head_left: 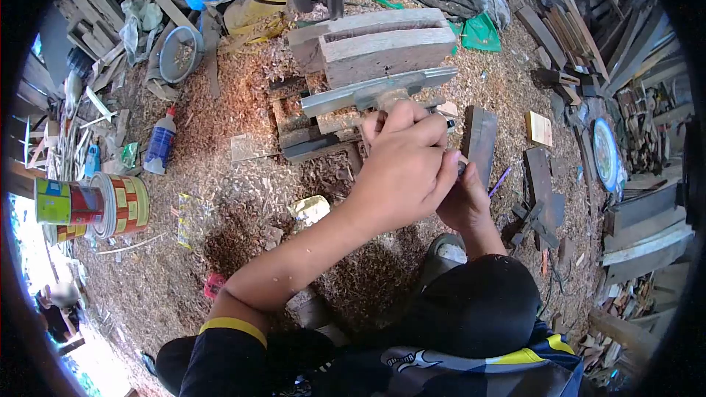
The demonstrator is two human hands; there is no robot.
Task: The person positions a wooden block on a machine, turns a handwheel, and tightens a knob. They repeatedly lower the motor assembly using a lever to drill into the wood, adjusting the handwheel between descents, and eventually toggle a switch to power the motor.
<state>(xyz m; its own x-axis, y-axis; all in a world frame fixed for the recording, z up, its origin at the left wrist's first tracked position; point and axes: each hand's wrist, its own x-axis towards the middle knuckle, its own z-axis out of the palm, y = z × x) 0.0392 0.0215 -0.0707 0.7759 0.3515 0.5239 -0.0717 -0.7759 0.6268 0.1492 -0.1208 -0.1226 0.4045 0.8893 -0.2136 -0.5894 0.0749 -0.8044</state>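
My left hand (408, 154) is closed, its fingers wrapped round something mostly hidden, just in front of a long metal bar (331, 103). A small piece of light wood (393, 97) shows against that bar, beyond the knuckles. My right hand (471, 202) is closed close beside and below the left, thumb and fingers pinched. A small dark rounded end (462, 167) pokes out between the two hands; what it belongs to is hidden. Behind the bar stand thick wooden boards (390, 50) with a gap between them, resting on dark timbers (316, 148) on the floor.
Wood shavings cover the floor. At left are a white-and-blue bottle (159, 143) with a red cap, paint buckets (120, 206) and a grey basin (178, 55). Dark wood blocks (482, 132) and a pale block (539, 129) lie at right, near stacked planks (647, 231).
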